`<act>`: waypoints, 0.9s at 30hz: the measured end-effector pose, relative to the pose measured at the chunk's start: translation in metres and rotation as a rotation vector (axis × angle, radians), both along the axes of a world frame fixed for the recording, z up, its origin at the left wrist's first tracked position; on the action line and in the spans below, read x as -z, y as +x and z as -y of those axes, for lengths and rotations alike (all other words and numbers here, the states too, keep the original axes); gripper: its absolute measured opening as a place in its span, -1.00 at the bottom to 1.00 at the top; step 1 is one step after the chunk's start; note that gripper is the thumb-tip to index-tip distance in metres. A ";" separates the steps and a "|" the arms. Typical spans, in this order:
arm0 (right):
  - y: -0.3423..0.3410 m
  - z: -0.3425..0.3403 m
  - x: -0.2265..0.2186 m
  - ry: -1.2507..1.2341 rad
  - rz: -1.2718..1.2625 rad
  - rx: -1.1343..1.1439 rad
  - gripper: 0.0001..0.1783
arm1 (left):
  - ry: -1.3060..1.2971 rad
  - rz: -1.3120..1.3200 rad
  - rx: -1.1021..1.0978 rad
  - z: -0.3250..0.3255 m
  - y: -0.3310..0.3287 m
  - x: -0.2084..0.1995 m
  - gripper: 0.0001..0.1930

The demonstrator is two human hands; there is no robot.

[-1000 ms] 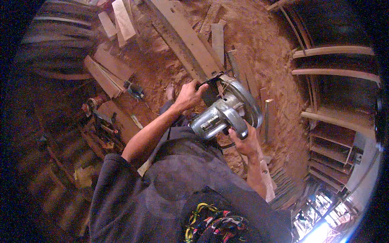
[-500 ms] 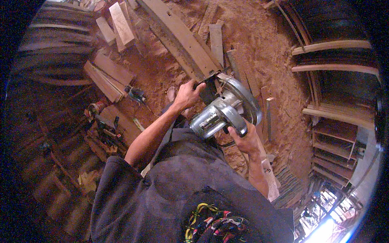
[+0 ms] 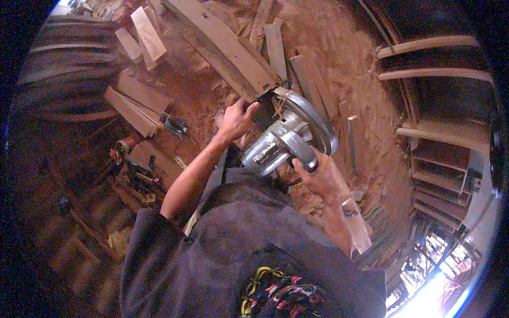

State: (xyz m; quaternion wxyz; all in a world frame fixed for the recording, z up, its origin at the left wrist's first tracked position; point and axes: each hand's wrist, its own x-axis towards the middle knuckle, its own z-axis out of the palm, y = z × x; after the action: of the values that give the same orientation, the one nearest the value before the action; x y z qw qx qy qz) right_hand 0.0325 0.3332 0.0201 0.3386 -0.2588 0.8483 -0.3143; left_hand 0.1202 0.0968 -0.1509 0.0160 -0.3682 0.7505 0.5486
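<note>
A silver-grey circular saw (image 3: 268, 150) is in front of my torso, its rounded blade guard toward the right. My right hand (image 3: 321, 180) is closed around its rear handle, thumb on the near side. My left hand (image 3: 234, 121) is closed at the saw's dark base plate (image 3: 261, 117), on its left edge; some fingers are hidden there. Just beyond the plate, the saw's front end meets the near end of a long brown wooden board (image 3: 233, 45). Whether the blade touches wood cannot be seen.
Sawdust covers the ground (image 3: 339, 58). Pale offcuts (image 3: 147, 34) lie at the far left, near stacked boards (image 3: 132, 111) and a blue-grey power tool (image 3: 175, 124). A narrow plank (image 3: 275, 50) lies beyond the saw. Wooden shelving (image 3: 440, 164) stands at the right.
The whole view has shifted slightly, so the ground, boards and saw sit a little farther left and up. Both hands keep the same hold on the saw.
</note>
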 end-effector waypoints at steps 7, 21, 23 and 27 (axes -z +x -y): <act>0.005 -0.028 -0.005 0.107 -0.296 -0.054 -0.62 | -0.008 -0.077 -0.007 -0.027 0.000 -0.014 -0.36; 0.027 -0.101 -0.002 -0.084 -0.376 0.005 -0.56 | 0.237 0.091 0.114 -0.086 -0.004 -0.009 -0.27; 0.027 -0.106 0.002 -0.085 -0.306 0.046 -0.55 | 0.061 0.002 0.148 -0.086 -0.001 0.000 -0.34; 0.038 -0.116 0.016 -0.206 -0.342 0.153 -0.53 | 0.029 0.022 0.208 -0.068 -0.008 -0.023 -0.52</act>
State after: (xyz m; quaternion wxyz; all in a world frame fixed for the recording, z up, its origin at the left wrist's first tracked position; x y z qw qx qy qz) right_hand 0.0706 0.4489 0.0043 0.1365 -0.2764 0.8740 -0.3757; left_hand 0.1119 0.1649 -0.1277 0.0866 -0.2940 0.7763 0.5508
